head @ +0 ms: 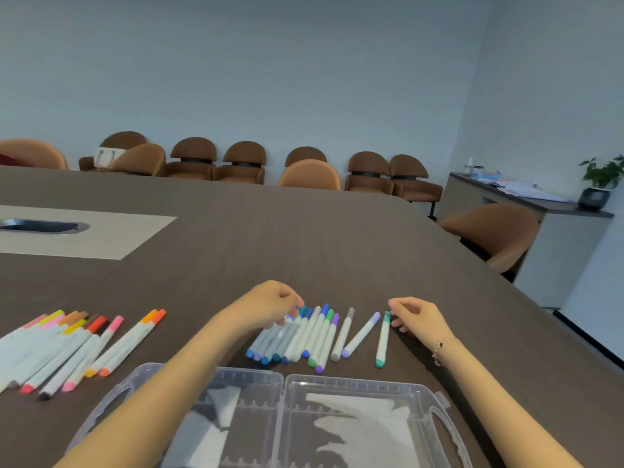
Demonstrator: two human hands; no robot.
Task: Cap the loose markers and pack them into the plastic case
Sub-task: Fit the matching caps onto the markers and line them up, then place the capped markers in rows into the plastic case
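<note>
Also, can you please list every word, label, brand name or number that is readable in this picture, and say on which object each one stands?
No text can be read anywhere in this view.
White marker barrels in the cool-coloured group: any print is too blurred to read.
White marker barrels in the warm-coloured group: no print can be made out.
Clear plastic case, lying open: no label visible.
Papers on the grey sideboard: too small to read.

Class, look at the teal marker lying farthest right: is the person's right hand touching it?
Touching. In the head view, the right hand's fingertips meet the far cap end of the teal marker, with no gap visible between them.
</note>
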